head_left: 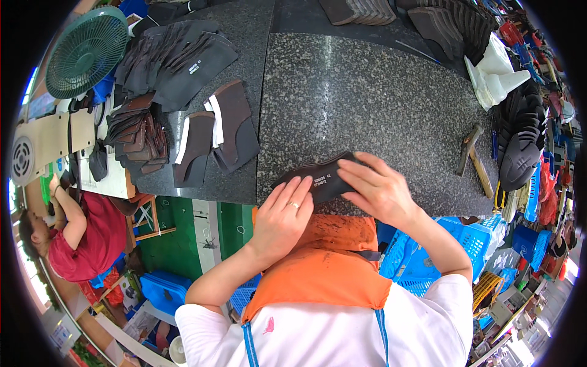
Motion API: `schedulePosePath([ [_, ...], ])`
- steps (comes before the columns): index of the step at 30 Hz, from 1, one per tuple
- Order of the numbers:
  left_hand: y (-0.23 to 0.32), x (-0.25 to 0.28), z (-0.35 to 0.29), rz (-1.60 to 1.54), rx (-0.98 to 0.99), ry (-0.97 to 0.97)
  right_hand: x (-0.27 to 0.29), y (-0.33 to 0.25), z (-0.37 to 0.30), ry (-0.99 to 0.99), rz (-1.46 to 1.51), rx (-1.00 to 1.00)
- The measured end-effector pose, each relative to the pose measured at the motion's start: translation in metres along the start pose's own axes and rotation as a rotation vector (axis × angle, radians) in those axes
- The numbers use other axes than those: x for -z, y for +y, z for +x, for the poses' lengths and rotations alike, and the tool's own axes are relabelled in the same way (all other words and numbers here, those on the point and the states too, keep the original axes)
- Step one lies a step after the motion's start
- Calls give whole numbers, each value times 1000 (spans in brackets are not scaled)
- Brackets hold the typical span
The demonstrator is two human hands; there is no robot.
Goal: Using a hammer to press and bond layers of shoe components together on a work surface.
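Forearms (227, 270) angled inward, the left grip (278, 221) (wearing a ring (295, 204)) and right grip (386, 193) lie palm-down, outstretched, over the dark piece (325, 181) near the tabletop (367, 104) edge; whether either clasps it, I cannot tell.

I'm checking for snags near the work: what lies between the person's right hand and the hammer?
In the head view, only a bare stretch of the speckled stone tabletop shows between the right hand and the hammer.
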State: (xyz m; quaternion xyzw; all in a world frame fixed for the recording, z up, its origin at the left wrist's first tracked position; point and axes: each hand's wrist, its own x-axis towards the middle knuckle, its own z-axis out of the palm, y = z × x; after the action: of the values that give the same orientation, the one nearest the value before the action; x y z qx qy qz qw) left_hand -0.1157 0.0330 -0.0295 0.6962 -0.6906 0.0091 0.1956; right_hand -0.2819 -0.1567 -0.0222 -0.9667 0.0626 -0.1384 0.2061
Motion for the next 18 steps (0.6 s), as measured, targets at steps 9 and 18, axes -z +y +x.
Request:
schedulePosePath([
  [9,-114,52,-29,182,585,360,9,-9,13,91,-172,-101],
  [18,-123,63,-38,-683,980,510,-63,-55,174,157,107,424],
])
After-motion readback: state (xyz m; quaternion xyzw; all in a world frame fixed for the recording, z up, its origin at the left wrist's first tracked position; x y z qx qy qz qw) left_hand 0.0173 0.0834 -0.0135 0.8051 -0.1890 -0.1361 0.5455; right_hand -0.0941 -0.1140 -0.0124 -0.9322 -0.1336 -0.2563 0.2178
